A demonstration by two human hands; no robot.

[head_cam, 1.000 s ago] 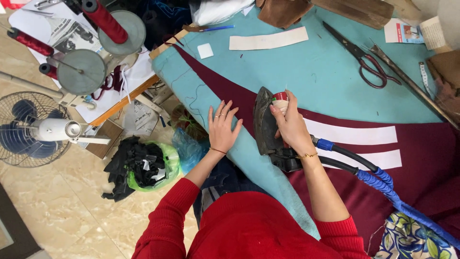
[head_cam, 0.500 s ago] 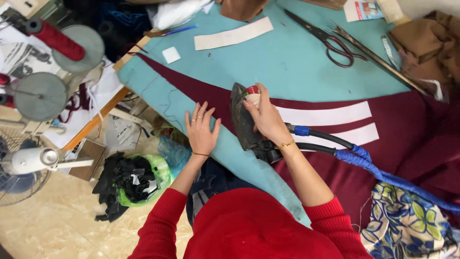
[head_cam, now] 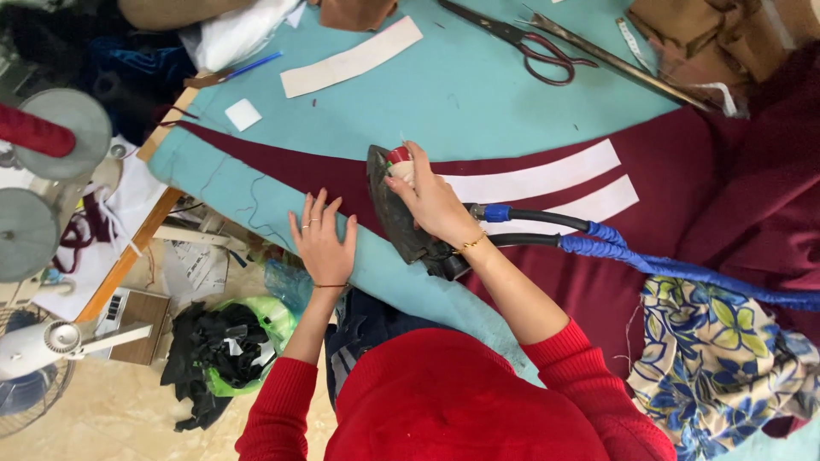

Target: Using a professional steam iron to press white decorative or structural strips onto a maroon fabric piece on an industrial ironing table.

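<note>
My right hand (head_cam: 431, 198) grips the handle of a dark steam iron (head_cam: 395, 213) that rests on maroon fabric (head_cam: 547, 256) spread over a teal-covered table (head_cam: 444, 94). A black hose wrapped in blue (head_cam: 658, 265) runs from the iron to the right. My left hand (head_cam: 323, 242) lies flat, fingers spread, on the teal edge next to the maroon cloth, just left of the iron. Two white strips (head_cam: 547, 181) lie on the maroon fabric beyond the iron.
Scissors (head_cam: 530, 43), a white paper strip (head_cam: 350, 58) and a small white square (head_cam: 243, 113) lie on the table's far side. Floral cloth (head_cam: 717, 358) sits at right. Thread cones (head_cam: 51, 137), a fan (head_cam: 34, 358) and a bag of black scraps (head_cam: 226, 350) are at left.
The view has shifted, so everything sits lower and further right in frame. Both hands keep their places on the iron and the cloth edge.
</note>
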